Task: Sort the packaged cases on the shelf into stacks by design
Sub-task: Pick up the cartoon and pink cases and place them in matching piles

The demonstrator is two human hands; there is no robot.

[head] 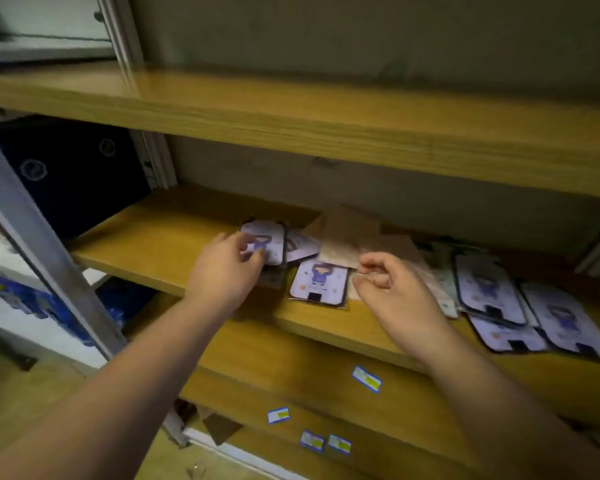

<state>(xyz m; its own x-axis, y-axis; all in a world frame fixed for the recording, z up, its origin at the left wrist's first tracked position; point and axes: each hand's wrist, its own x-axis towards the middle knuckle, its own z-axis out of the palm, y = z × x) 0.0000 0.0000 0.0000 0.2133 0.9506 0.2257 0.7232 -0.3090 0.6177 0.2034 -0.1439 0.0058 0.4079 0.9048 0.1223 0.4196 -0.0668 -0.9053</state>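
The flat white packaged cases with a purple cartoon figure (317,282) lie spread along the wooden shelf (153,247), some piled at the right end (534,313). They look light, thin and a bit slippery in their clear wrap, so pinching an edge seems best. The left hand (222,268) holds one case (265,242) by its near edge. The right hand (392,289) hovers with fingers loosely curled, holding nothing. Brown paper sleeves (343,237) lie mixed in and may get in the way.

Left hand (227,268) grips purple-figure case (265,242) on shelf (146,244) (rt. curled).
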